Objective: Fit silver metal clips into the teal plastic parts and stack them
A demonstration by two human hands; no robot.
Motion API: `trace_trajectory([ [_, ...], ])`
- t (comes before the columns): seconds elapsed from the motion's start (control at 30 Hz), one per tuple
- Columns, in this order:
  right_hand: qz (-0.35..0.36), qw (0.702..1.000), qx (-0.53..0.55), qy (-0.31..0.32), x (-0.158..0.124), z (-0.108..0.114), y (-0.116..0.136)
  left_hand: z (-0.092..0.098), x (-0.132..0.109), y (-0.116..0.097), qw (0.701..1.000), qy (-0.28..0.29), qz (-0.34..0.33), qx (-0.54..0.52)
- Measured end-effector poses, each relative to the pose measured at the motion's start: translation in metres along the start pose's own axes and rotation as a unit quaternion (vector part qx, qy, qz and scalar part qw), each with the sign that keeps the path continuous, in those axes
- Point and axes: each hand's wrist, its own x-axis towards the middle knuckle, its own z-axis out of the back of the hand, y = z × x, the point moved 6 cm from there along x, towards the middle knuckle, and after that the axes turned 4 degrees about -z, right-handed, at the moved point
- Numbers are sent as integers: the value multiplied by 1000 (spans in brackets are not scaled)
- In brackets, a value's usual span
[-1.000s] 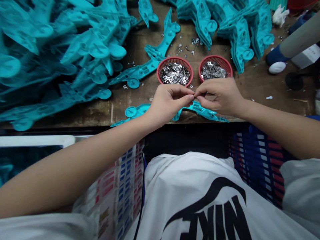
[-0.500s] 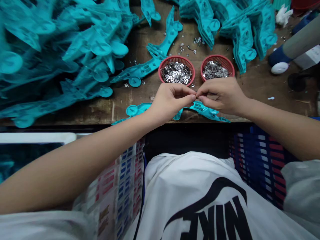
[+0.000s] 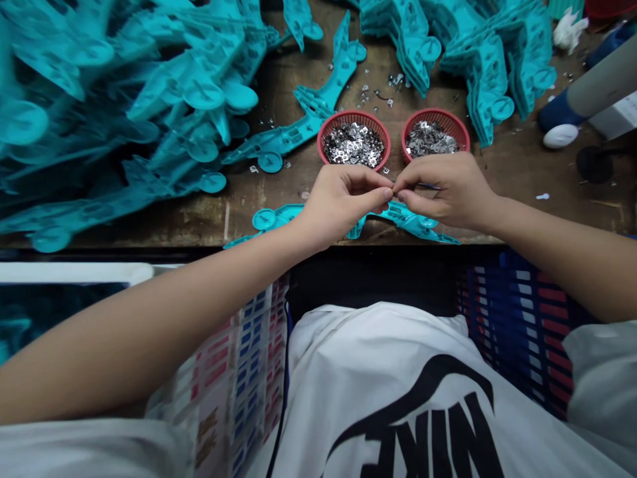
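My left hand (image 3: 346,199) and my right hand (image 3: 442,189) meet fingertip to fingertip above the table's near edge. Both are closed in a pinch, and whatever sits between the fingertips is too small to make out. Under them lies a turquoise plastic part (image 3: 398,216), partly covered by my left hand. Just beyond the hands stand two red baskets: the left basket (image 3: 322,147) holds small shiny metal clips (image 3: 354,145), and the right basket (image 3: 466,136) holds similar metal pieces (image 3: 430,139).
Turquoise parts lie in a large heap (image 3: 164,99) at left, with stacked ones (image 3: 485,73) at the back right. One single part (image 3: 303,119) rests beside the left basket. A grey and blue cylinder (image 3: 592,89) is at right. Plastic crates (image 3: 517,318) flank my lap.
My hands keep almost the same place and pinch, with only a slight shift at the fingertips. The whole view has moved a few pixels.
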Motion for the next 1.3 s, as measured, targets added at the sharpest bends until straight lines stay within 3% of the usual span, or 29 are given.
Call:
trace_trajectory([
  [0.73,-22,1000,18,-4,1,0,3,2,0,-2,997,1,-50,64],
  [1.0,-53,998,15,7,2,-1,7,3,-2,-12,987,2,-109,118],
  [1.3,-69,997,-1,-21,0,-4,7,3,-7,-16,993,-29,-85,80],
])
